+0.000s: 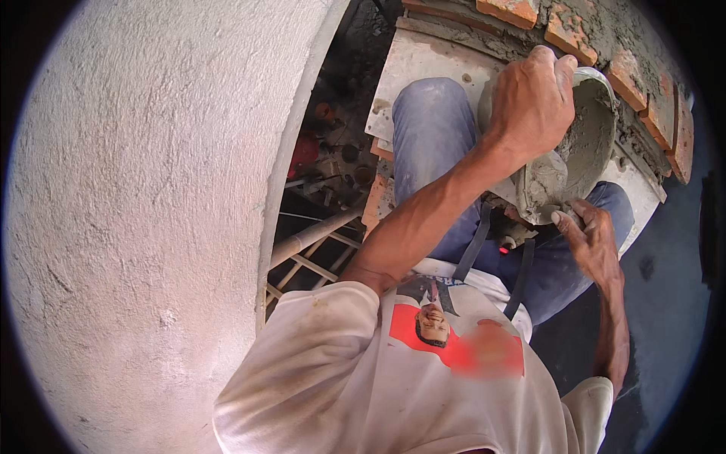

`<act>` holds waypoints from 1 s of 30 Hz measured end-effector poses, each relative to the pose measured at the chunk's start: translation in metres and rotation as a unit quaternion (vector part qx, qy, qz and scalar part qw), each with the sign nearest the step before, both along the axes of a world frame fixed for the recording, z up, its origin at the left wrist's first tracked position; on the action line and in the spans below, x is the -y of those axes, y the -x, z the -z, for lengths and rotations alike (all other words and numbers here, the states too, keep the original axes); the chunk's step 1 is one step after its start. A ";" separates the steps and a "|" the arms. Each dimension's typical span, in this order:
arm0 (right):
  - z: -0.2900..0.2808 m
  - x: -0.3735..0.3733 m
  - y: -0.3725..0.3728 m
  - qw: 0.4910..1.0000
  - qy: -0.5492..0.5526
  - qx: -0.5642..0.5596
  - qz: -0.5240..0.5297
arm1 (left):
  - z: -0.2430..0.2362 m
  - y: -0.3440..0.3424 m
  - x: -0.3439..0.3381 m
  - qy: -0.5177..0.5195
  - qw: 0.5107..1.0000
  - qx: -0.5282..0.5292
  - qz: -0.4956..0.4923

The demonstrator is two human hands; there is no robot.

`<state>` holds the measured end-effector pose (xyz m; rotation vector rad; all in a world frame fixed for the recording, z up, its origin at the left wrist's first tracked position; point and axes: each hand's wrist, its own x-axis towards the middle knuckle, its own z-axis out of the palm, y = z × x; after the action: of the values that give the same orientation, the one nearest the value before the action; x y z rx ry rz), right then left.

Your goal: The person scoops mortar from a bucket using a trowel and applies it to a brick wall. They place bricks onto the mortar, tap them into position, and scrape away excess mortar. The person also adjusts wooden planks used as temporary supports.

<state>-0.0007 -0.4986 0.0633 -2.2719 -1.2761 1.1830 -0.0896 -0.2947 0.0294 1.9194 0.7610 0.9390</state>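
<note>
A mortar-caked grey bucket [605,106] is tipped on its side above my lap, its mouth facing right. My left hand [535,102] is closed over its far rim, knuckles up. At the near rim, my right hand [594,234] pinches the edge between thumb and fingers. Wet grey mortar [544,181] lies in a thick lump near the lower lip, and more coats the inner wall. The bucket's base is mostly hidden behind my left hand and forearm.
Beyond the bucket runs a course of orange bricks [571,34] bedded in grey mortar, with a pale board [412,64] before it. A rough white wall [166,189] rises at left. Bamboo poles [318,238] cross a dark gap strewn with rubble below.
</note>
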 end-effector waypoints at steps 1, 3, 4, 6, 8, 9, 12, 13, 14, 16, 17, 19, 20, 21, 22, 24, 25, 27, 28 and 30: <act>0.008 0.007 -0.005 0.999 0.028 0.015 -0.008 | -0.005 0.003 0.002 0.038 0.999 -0.002 0.006; 0.036 0.030 0.001 0.992 -0.109 0.043 0.039 | -0.001 -0.001 0.011 0.017 1.000 0.005 -0.023; 0.043 0.035 0.003 0.991 -0.123 0.035 0.051 | 0.002 -0.002 0.013 0.007 1.000 0.012 -0.026; 0.041 0.034 -0.001 0.993 -0.104 0.000 0.060 | 0.006 -0.004 0.016 -0.012 0.999 0.021 -0.029; 0.032 0.031 -0.003 0.996 -0.045 -0.054 0.063 | 0.007 -0.004 0.019 -0.023 0.999 0.023 -0.032; 0.033 0.031 -0.004 0.994 -0.050 -0.061 0.070 | 0.006 -0.006 0.018 -0.015 0.999 0.017 -0.025; 0.038 0.034 -0.004 0.990 -0.056 -0.086 0.092 | 0.000 -0.007 0.017 0.017 1.000 -0.006 0.003; 0.039 0.034 -0.003 0.989 -0.070 -0.089 0.093 | -0.004 -0.005 0.016 0.031 0.999 -0.018 0.018; 0.040 0.035 -0.002 0.988 -0.083 -0.091 0.094 | -0.007 -0.004 0.016 0.047 0.998 -0.028 0.034; 0.042 0.036 -0.003 0.987 -0.097 -0.091 0.088 | -0.009 -0.003 0.015 0.065 0.996 -0.033 0.044; 0.042 0.036 -0.004 0.988 -0.097 -0.090 0.079 | -0.009 -0.003 0.015 0.075 0.995 -0.034 0.048; 0.041 0.035 -0.005 0.988 -0.091 -0.093 0.078 | -0.008 -0.003 0.015 0.067 0.996 -0.034 0.047; 0.039 0.035 -0.004 0.988 -0.084 -0.098 0.085 | -0.007 -0.003 0.016 0.064 0.996 -0.033 0.046; 0.038 0.035 -0.004 0.987 -0.076 -0.103 0.092 | -0.004 -0.004 0.017 0.035 0.998 -0.033 0.032; 0.038 0.035 -0.005 0.990 -0.079 -0.093 0.077 | 0.000 -0.007 0.018 0.006 0.999 -0.032 0.018; 0.039 0.034 -0.008 0.993 -0.084 -0.069 0.050 | -0.002 -0.008 0.017 -0.002 0.999 -0.032 0.011; 0.039 0.034 -0.008 0.993 -0.085 -0.066 0.051 | -0.005 -0.006 0.015 0.017 0.999 -0.033 0.017; 0.041 0.034 -0.008 0.993 -0.091 -0.058 0.055 | -0.006 -0.008 0.013 0.022 0.999 -0.027 0.020; 0.041 0.034 -0.006 0.991 -0.090 -0.073 0.072 | -0.004 -0.009 0.012 0.007 1.000 -0.020 0.016; 0.040 0.034 -0.002 0.985 -0.089 -0.102 0.106 | -0.001 -0.008 0.017 0.012 1.000 -0.011 0.006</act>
<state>0.0008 -0.5330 0.0228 -2.0402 -0.9934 1.1416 -0.0818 -0.3120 0.0303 1.9154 0.7697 0.8987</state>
